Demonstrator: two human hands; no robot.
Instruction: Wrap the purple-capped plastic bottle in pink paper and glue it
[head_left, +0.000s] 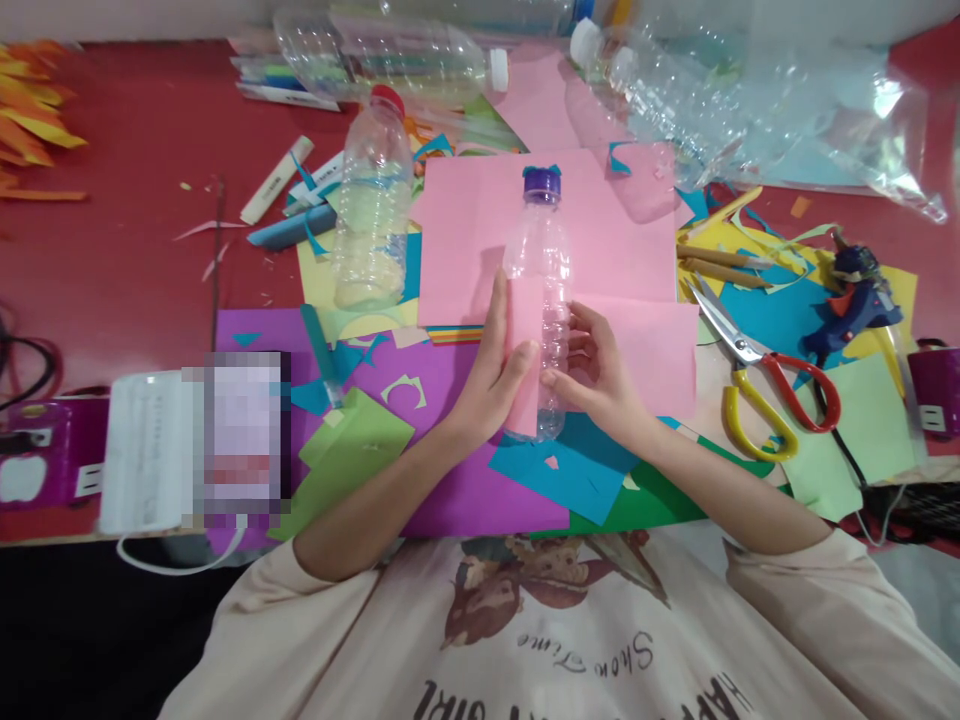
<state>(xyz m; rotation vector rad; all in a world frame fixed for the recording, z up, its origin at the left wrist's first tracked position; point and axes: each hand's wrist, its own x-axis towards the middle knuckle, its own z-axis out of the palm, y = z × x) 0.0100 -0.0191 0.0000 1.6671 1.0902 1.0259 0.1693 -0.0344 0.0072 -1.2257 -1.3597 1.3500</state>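
Observation:
A clear plastic bottle [541, 262] with a purple cap lies on a pink paper sheet [465, 230] in the middle of the table. My left hand [491, 375] presses the edge of that pink paper up against the bottle's left side, fingers curled over it. My right hand [596, 375] grips the bottle's lower right side, thumb and fingers closed on it. The pink sheet continues under the bottle to the right.
A second clear bottle [373, 200] with a red cap lies to the left. Red-and-yellow scissors [757, 375] and a blue glue gun [855, 295] lie at right. Coloured paper scraps cover the red table [112, 260]. More empty bottles [420, 50] sit at the back.

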